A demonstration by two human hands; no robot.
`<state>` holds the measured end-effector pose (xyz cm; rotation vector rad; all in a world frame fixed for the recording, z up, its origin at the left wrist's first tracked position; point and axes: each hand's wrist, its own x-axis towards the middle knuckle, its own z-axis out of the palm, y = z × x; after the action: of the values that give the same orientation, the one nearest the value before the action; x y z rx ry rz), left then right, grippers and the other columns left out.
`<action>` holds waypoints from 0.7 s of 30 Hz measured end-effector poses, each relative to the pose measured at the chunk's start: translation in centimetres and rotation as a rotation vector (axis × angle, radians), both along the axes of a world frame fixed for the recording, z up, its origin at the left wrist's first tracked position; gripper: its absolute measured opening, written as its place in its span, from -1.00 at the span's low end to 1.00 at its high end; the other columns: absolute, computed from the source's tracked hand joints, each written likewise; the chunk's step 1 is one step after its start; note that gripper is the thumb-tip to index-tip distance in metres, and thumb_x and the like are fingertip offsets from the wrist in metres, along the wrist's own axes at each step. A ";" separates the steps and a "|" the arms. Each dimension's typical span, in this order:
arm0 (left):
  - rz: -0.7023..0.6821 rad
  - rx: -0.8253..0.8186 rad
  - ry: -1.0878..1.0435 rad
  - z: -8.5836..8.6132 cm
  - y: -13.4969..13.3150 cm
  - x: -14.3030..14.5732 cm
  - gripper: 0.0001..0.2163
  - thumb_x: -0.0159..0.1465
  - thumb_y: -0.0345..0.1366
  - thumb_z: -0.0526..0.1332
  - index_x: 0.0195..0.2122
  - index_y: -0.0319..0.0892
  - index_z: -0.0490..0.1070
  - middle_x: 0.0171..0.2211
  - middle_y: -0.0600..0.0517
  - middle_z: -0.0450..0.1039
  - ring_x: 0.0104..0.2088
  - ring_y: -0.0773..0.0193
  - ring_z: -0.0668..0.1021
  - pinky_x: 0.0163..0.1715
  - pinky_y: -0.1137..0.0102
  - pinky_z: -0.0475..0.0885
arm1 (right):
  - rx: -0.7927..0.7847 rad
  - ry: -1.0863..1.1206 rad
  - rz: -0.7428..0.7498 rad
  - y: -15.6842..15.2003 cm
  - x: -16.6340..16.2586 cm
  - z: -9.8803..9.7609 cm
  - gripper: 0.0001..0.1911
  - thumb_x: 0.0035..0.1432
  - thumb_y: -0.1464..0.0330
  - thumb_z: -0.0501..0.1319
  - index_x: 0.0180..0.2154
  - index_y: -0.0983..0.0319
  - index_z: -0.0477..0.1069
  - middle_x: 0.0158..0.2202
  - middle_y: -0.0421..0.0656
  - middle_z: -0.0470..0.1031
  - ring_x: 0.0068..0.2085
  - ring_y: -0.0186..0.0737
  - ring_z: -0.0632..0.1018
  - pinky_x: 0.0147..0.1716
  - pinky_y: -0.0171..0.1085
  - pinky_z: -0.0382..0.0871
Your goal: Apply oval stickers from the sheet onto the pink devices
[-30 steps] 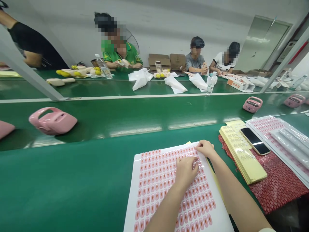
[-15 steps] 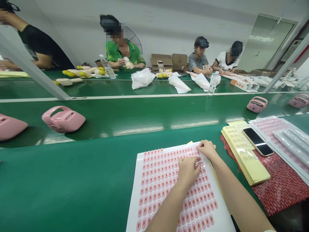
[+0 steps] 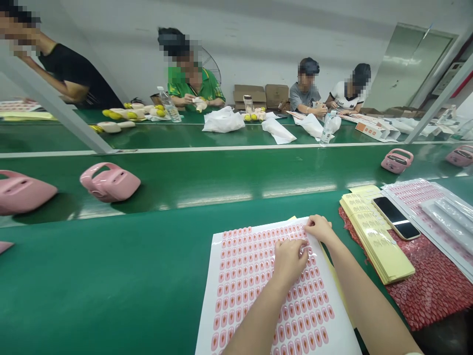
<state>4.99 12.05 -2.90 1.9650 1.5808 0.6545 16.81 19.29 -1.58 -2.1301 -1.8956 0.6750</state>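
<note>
A white sheet (image 3: 205,296) printed with rows of pink oval stickers (image 3: 242,273), each with a small orange-brown mark, lies in front of me. My left hand (image 3: 290,260) is over its upper right part, fingers curled and closed with the tips at the stickers. Just beyond it, my right hand (image 3: 318,228) pinches at the sheet's top right corner, thumb and fingertips together. Whatever is between the fingertips of either hand is too small or hidden to make out. A yellow edge shows from under the sheet on the right.
To the right lie yellow sticker cards (image 3: 373,231), a phone (image 3: 396,218), red bubble wrap (image 3: 432,281) and more plastic-covered sheets (image 3: 410,192). Pink handled devices (image 3: 111,182) stand on the green belt (image 3: 240,172) ahead. Across it, several people sit near bottles and white bags (image 3: 223,120).
My hands keep nearly the same place on the sheet. The view has shifted slightly, and the pink devices appear farther right. A person at far left has raised a hand.
</note>
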 end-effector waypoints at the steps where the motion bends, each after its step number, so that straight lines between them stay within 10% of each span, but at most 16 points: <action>1: 0.000 -0.002 0.000 0.0 0.0 0.0 -0.83 0.16 -0.37 0.09 -0.29 -0.12 0.46 -0.37 0.03 0.54 -0.28 0.16 0.50 -0.16 0.22 0.20 | -0.002 0.009 0.013 0.0 0.2 0.0 -0.89 -0.12 0.41 0.18 -0.63 0.22 0.32 -0.44 -0.25 0.44 -0.29 -0.23 0.41 -0.34 -0.30 0.05; 21: -0.021 -0.001 0.016 0.0 0.0 -0.1 -0.83 0.17 -0.34 0.08 -0.30 -0.10 0.46 -0.37 0.04 0.54 -0.29 0.17 0.49 -0.16 0.23 0.18 | 0.307 0.144 -0.020 0.1 1.1 -1.8 -0.78 0.12 0.39 -0.02 -0.32 0.23 0.39 -0.25 -0.10 0.44 -0.23 -0.23 0.42 -0.23 -0.28 0.23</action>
<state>4.84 12.07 -2.87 1.9880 1.5672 0.6308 17.94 19.40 -3.36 -1.8569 -1.7701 0.4819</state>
